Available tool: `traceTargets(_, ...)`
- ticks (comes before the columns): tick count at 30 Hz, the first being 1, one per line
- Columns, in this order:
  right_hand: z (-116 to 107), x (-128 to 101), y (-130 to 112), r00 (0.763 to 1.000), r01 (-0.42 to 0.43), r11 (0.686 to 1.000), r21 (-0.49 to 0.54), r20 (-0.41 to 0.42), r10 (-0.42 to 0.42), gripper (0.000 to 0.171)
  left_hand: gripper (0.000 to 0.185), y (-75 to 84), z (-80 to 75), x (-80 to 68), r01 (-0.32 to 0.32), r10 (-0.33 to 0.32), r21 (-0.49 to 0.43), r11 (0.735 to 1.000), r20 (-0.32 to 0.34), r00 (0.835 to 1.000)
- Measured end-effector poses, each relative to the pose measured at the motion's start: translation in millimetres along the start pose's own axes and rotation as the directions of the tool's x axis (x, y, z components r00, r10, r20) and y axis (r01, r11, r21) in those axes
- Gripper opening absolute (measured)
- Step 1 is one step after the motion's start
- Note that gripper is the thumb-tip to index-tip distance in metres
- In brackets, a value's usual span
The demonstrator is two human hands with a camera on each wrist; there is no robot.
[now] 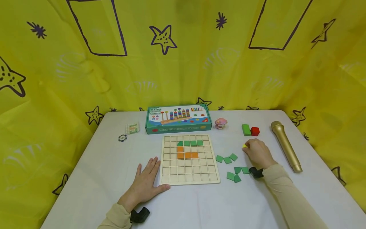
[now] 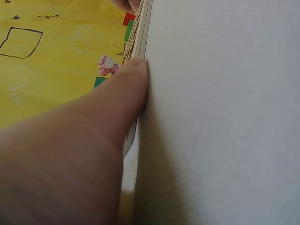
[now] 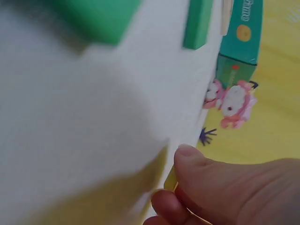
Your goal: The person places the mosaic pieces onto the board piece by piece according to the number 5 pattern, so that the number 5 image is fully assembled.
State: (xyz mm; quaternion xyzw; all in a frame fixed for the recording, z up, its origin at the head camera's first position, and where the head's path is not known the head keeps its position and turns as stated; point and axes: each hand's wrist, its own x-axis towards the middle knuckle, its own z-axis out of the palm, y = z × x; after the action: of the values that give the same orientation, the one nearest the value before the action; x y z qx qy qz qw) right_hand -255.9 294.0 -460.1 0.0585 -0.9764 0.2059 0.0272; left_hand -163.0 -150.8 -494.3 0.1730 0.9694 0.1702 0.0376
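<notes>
My right hand pinches a small yellow block between thumb and fingertips, low over the table, right of the board. Much of the block is hidden by the fingers. My left hand lies spread at the lower left of the wooden grid board, its thumb against the board's corner. Set in the board are a row of green tiles with a rounded one at its left end, and several orange tiles below. Several loose green tiles, some with a curved side, lie between the board and my right hand.
A ring game box stands behind the board, with a pink figurine beside it. Farther right are a green block, a red block and a gold microphone. A patterned card and a round chip lie back left.
</notes>
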Motion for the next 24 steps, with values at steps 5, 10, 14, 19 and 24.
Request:
traceTargets(5, 2, 1, -22, 1.0, 0.029, 0.996, 0.089, -0.007, -0.028, 0.024, 0.105, -0.3, 0.1, -0.4, 0.001, -0.001, 0.002, 1.0, -0.002, 1.0)
traceTargets(10, 9, 1, -54, 0.988, 0.152, 0.981, 0.118, -0.007, -0.153, 0.028, 0.105, 0.3, -0.4, -0.8, -0.003, 0.003, -0.004, 1.0, -0.012, 1.0)
traceTargets(14, 18, 3, -81, 0.971, 0.223, 0.966, 0.128, 0.061, -0.232, 0.025, 0.104, -0.1, 0.5, -0.7, -0.005, 0.005, -0.005, 1.0, -0.021, 1.0)
traceTargets(19, 30, 8, -111, 0.946, 0.255, 0.958, 0.135, 0.172, -0.276, 0.023, 0.104, -0.1, 0.7, -0.7, -0.008, 0.008, -0.006, 1.0, -0.029, 1.0)
traceTargets(24, 39, 14, -127, 0.927, 0.294, 0.949, 0.11, 0.207, -0.311, 0.021, 0.104, 0.2, 1.0, -1.2, -0.015, 0.015, -0.008, 1.0, -0.038, 0.999)
